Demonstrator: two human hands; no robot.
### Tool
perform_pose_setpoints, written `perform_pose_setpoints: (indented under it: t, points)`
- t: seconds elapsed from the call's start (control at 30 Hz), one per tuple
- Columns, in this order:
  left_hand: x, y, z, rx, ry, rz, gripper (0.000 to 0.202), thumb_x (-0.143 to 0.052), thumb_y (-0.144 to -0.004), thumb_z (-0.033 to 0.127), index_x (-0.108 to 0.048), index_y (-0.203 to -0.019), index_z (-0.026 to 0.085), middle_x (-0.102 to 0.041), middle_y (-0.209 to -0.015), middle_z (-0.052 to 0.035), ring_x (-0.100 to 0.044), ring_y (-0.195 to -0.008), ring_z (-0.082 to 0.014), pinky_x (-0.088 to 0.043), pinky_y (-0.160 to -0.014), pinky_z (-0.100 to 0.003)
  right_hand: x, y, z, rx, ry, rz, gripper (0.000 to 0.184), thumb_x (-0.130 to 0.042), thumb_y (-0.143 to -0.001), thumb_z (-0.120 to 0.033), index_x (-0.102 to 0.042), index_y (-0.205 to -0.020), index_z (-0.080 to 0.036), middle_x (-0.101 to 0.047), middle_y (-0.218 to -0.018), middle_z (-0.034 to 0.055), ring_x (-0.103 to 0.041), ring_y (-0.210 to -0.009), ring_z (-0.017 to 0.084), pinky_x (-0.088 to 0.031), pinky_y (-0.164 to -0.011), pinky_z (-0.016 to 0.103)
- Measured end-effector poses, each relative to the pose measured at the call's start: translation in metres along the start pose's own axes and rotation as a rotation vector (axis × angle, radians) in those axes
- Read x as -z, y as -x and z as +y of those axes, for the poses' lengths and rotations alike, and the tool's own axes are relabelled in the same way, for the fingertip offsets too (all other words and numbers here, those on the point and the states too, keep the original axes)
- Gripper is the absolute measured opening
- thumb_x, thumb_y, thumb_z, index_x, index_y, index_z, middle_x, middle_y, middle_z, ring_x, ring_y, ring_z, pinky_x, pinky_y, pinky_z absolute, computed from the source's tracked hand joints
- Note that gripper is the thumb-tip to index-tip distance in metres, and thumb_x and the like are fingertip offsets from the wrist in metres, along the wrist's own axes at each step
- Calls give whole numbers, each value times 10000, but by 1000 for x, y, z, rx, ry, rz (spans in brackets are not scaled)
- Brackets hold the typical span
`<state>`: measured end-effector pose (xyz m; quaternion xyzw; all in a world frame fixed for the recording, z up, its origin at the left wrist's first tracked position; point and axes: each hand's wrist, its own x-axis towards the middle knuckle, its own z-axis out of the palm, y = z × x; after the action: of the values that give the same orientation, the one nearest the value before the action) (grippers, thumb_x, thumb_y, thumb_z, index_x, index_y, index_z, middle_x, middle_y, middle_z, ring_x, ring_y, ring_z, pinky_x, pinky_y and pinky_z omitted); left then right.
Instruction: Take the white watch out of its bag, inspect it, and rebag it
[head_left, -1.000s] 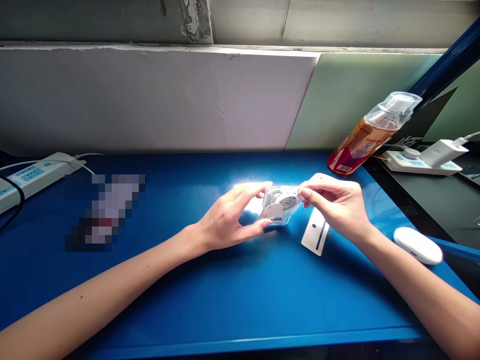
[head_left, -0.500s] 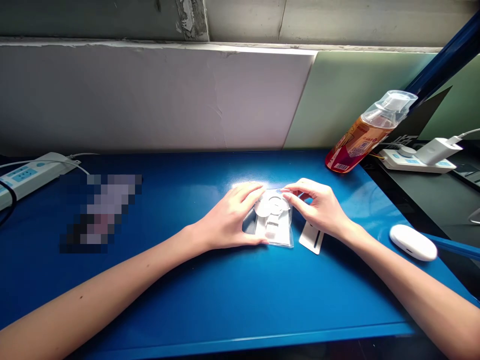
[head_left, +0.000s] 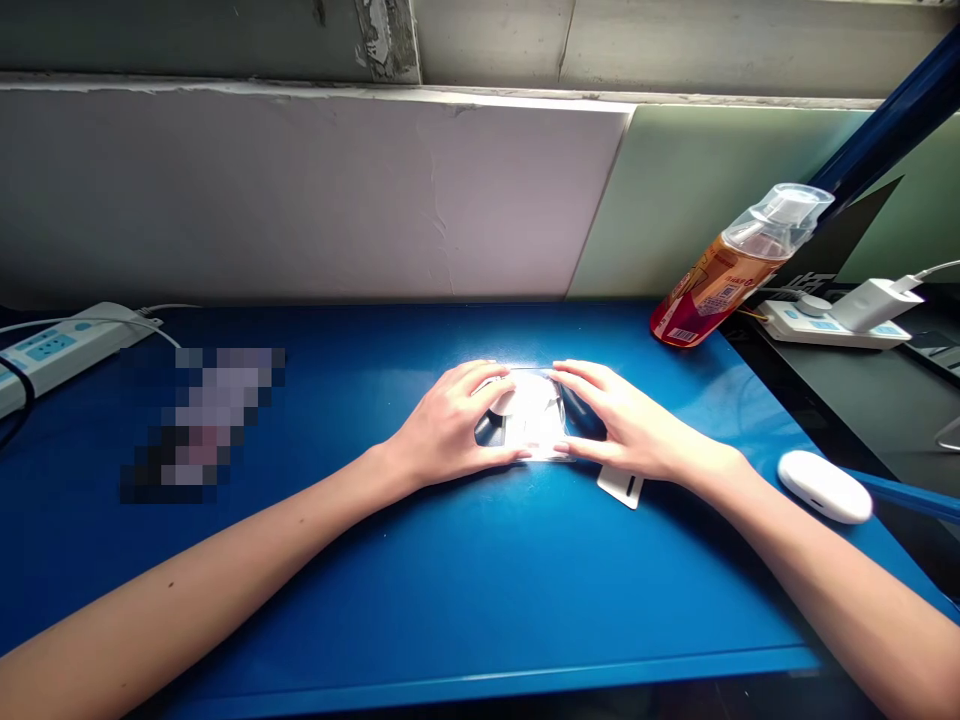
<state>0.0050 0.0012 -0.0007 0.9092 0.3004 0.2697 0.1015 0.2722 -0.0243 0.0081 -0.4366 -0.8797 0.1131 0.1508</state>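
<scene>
A small clear plastic packet (head_left: 534, 418) with white parts inside lies on the blue tabletop, washed out by glare. My left hand (head_left: 450, 425) grips its left side, fingers at the far edge and thumb at the near edge. On the opposite side, my right hand (head_left: 637, 425) holds the packet the same way, its thumb near the lower right corner. A white card with a dark slot (head_left: 621, 488) sticks out from under my right hand, its upper part hidden.
A red-orange spray bottle (head_left: 720, 280) with a clear cap stands at the back right. A white rounded case (head_left: 825, 487) sits at the right edge. Power strips lie at the left (head_left: 75, 345) and far right (head_left: 836, 325). A pixelated patch covers something on the left.
My right hand has gone from pinching the packet's top right corner to spanning its right side, thumb now at the near edge. The packet has shifted slightly away and left.
</scene>
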Motion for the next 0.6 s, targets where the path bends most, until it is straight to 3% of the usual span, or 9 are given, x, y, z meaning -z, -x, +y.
perform_pose_setpoints:
  t: [0.27,0.43,0.6]
  points:
    - [0,0,1,-7,-7,0,671,-699,-817,608,-578,-1293,151,-603,-1336,-192,-543,-1277,-346,-450,-1084,-523,0,1,1,-21,3,-10,796,-595,-876,-626,-408,-1497,-164,-436,-1530,214,-412,-1426,374,-416,-1141,551]
    - [4,0,-5,6,-33,-133,934,-688,-766,708,-466,-1425,84,-494,-1454,-256,-458,-1359,-399,-390,-1128,-546,4,0,2,-10,44,-54,957,-622,-823,-682,-360,-1516,-76,-396,-1550,271,-341,-1463,411,-385,-1154,586]
    - [8,0,-9,27,-4,-223,1075,-681,-718,771,-375,-1503,104,-438,-1508,-249,-420,-1391,-412,-361,-1146,-548,5,-1,6,9,38,-51,1048,-698,-746,-695,-359,-1516,-70,-396,-1549,279,-322,-1467,432,-383,-1147,611]
